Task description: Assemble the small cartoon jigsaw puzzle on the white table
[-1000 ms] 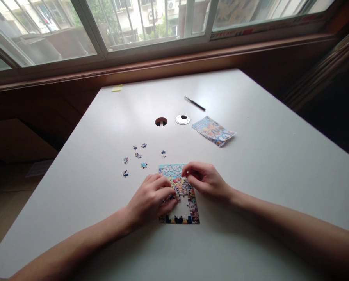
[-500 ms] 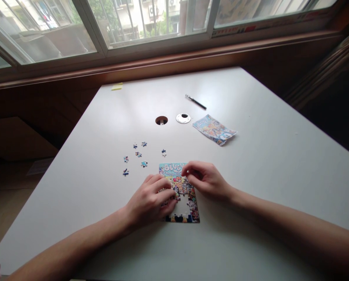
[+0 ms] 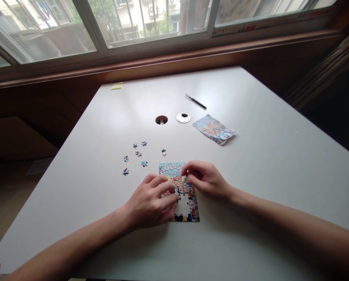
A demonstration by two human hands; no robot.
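A jigsaw puzzle (image 3: 174, 167) lies on the white table in front of me, with a pale gap in its lower middle where the backing shows. My left hand (image 3: 154, 201) covers the puzzle's left side, fingers apart and bent. Its index fingertip touches the puzzle at the gap's upper edge; I see no piece held clear of the board. At the puzzle's upper right, my right hand (image 3: 205, 178) is curled, thumb and index finger close together. Whatever lies between those fingertips is hidden. Several loose puzzle pieces (image 3: 144, 163) are scattered left of and beyond the board.
Beyond the puzzle, to the right, lies a creased printed picture sheet (image 3: 214, 128). A black pen (image 3: 196, 101) is farther back. A round cable hole (image 3: 161, 120) opens in the table (image 3: 265, 156), with a silver cover (image 3: 183, 118) beside it. Yellow tape (image 3: 117, 86) marks the far left corner.
My left index finger has straightened and shifted slightly right across the puzzle, while the thumb has drawn back below it. My right hand and the loose pieces have stayed in place.
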